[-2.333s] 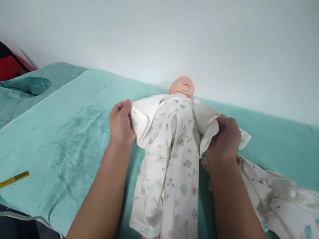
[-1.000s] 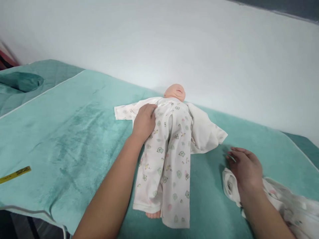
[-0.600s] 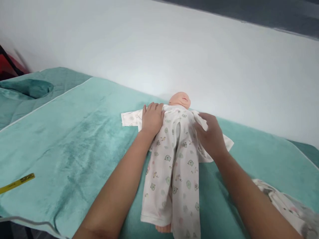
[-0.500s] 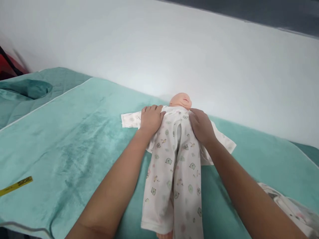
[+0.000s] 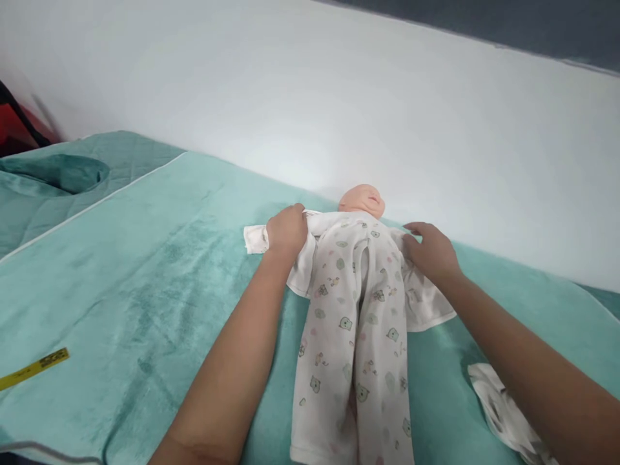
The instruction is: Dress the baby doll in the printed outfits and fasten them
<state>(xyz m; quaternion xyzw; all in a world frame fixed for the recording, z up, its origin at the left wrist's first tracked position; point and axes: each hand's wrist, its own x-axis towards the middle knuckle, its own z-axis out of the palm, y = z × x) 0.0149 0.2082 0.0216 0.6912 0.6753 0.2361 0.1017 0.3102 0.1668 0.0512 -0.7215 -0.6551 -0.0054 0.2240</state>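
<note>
A baby doll (image 5: pixel 362 199) lies face up on a teal towel (image 5: pixel 159 271), its head toward the white wall. It wears a white printed sleepsuit (image 5: pixel 356 323) with small animal figures. My left hand (image 5: pixel 285 234) rests on the suit's left sleeve near the shoulder, fingers curled on the cloth. My right hand (image 5: pixel 431 252) lies on the suit's right flap beside the doll's chest, fingers bent and pressing the fabric down.
A second crumpled printed garment (image 5: pixel 504 410) lies at the lower right under my forearm. A yellow measuring strip (image 5: pixel 33 369) sits on the towel's left edge. A darker teal quilt (image 5: pixel 53 171) and something red (image 5: pixel 19 129) lie at far left.
My right hand moved from the doll's chest outward onto the right flap. My left hand slid slightly out along the left sleeve, bunching it. The view shifted so the doll sits further right.
</note>
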